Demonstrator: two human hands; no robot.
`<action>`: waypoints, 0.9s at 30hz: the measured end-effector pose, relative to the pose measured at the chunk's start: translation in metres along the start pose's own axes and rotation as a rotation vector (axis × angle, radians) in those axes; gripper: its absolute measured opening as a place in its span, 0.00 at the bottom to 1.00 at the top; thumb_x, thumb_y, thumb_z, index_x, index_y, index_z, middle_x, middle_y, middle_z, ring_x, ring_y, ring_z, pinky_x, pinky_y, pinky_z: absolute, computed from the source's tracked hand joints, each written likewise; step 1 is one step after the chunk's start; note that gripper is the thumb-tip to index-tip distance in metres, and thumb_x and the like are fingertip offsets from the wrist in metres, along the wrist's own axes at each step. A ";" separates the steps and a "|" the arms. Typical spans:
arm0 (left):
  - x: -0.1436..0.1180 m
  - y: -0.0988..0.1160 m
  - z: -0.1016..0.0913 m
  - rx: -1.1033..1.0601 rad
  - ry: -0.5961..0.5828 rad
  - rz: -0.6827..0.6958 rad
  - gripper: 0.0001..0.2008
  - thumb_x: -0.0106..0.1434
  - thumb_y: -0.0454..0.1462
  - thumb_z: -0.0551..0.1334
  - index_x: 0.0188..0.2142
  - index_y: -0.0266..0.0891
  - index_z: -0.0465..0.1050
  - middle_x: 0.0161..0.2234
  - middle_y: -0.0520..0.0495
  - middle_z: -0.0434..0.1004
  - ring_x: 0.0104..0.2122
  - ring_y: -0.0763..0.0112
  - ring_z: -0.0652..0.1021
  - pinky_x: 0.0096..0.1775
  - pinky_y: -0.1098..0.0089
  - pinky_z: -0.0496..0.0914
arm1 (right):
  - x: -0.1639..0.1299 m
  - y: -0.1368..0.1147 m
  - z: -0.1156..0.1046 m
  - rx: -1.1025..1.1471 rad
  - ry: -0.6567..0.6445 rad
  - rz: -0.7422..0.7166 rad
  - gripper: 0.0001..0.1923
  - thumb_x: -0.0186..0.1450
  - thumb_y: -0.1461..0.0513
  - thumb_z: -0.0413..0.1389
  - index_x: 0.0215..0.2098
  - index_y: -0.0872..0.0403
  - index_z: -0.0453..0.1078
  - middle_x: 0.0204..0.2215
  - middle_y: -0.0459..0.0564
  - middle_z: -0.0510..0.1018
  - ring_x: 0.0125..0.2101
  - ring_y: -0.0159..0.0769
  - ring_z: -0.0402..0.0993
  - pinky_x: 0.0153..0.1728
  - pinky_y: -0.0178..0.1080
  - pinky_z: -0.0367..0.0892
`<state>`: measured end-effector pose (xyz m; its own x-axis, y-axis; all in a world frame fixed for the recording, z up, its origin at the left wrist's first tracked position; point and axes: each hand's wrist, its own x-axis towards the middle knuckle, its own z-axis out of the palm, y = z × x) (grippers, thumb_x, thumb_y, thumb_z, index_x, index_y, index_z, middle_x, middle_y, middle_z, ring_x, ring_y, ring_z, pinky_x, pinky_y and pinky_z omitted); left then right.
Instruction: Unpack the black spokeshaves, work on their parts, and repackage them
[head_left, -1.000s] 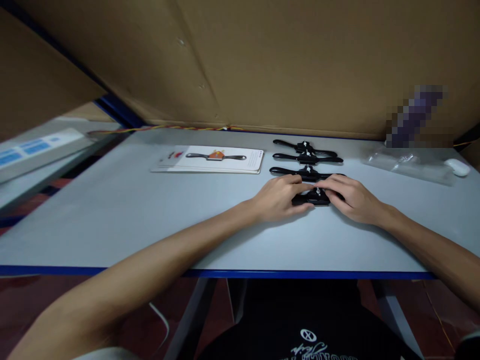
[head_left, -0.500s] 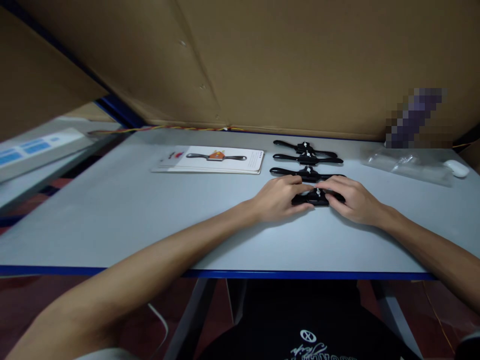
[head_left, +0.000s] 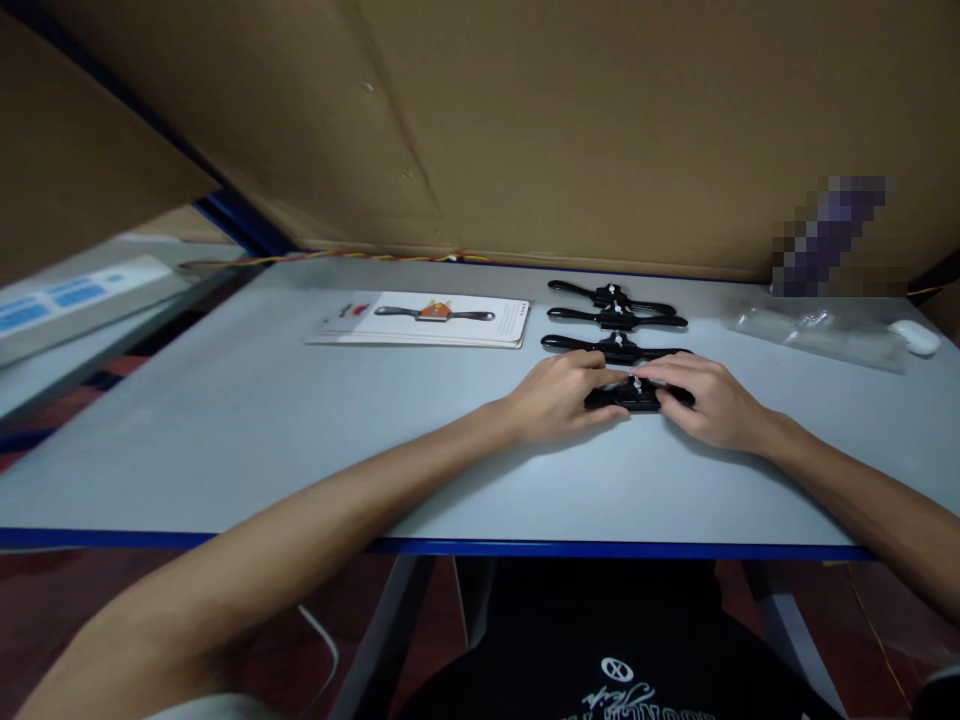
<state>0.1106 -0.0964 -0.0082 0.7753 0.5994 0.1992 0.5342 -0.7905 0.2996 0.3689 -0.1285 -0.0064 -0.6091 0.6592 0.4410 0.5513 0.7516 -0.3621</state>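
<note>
So we've got both hands down on the nearest black spokeshave (head_left: 634,396), the one lying flat on the grey table (head_left: 300,430). Our left hand (head_left: 559,398) covers its left handle, fingers curled over it, and our right hand (head_left: 701,398) is wrapped over the right handle, so both hands are closed on the same tool with only its middle body and the little screw showing between them. The hands sit close together, nearly meeting over the centre.

Just beyond our fingertips there's a row of three more spokeshaves (head_left: 613,320), lined up parallel one behind the other, not touched. Off to the left of our left hand and a bit further back lies a stack of printed backing cards (head_left: 420,320) with a picture of the tool on top. Out past our right hand, well apart, is a clear plastic bag (head_left: 814,330), with a small white object (head_left: 913,337) just beside it; can't tell what that one is. A cardboard wall (head_left: 562,130) stands behind everything.
</note>
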 end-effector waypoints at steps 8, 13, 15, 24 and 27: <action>0.000 0.001 0.000 -0.001 0.001 0.003 0.27 0.73 0.50 0.59 0.61 0.36 0.77 0.39 0.41 0.77 0.38 0.58 0.77 0.38 0.62 0.71 | 0.000 -0.001 0.001 0.020 0.017 0.002 0.24 0.70 0.68 0.52 0.60 0.51 0.77 0.49 0.53 0.85 0.50 0.44 0.81 0.51 0.52 0.77; 0.000 0.000 -0.001 -0.006 0.009 0.016 0.27 0.73 0.51 0.58 0.61 0.36 0.78 0.38 0.41 0.77 0.38 0.58 0.78 0.37 0.62 0.71 | 0.001 -0.002 0.000 0.023 0.010 0.017 0.24 0.70 0.68 0.51 0.60 0.51 0.77 0.50 0.53 0.85 0.50 0.44 0.81 0.51 0.53 0.77; -0.001 0.000 -0.001 -0.005 0.015 0.019 0.26 0.73 0.51 0.58 0.60 0.36 0.78 0.38 0.41 0.77 0.38 0.59 0.78 0.37 0.63 0.71 | 0.001 -0.003 0.000 0.024 0.002 0.025 0.24 0.69 0.68 0.51 0.60 0.50 0.77 0.50 0.53 0.85 0.50 0.44 0.81 0.51 0.53 0.77; -0.001 0.000 -0.002 -0.004 0.017 0.029 0.27 0.74 0.52 0.58 0.60 0.36 0.78 0.38 0.41 0.77 0.37 0.60 0.77 0.37 0.63 0.70 | 0.001 -0.004 -0.002 0.020 -0.010 0.041 0.25 0.69 0.68 0.52 0.60 0.49 0.78 0.50 0.52 0.86 0.50 0.45 0.81 0.51 0.53 0.77; -0.001 0.000 -0.002 -0.001 0.023 0.029 0.27 0.74 0.52 0.58 0.60 0.36 0.78 0.37 0.42 0.77 0.35 0.61 0.77 0.36 0.64 0.70 | 0.001 -0.004 -0.002 0.010 -0.008 0.044 0.24 0.70 0.67 0.51 0.60 0.51 0.78 0.50 0.52 0.86 0.50 0.44 0.81 0.51 0.52 0.77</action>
<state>0.1093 -0.0963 -0.0067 0.7826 0.5790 0.2290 0.5111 -0.8074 0.2947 0.3668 -0.1309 -0.0029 -0.5892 0.6914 0.4181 0.5715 0.7224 -0.3893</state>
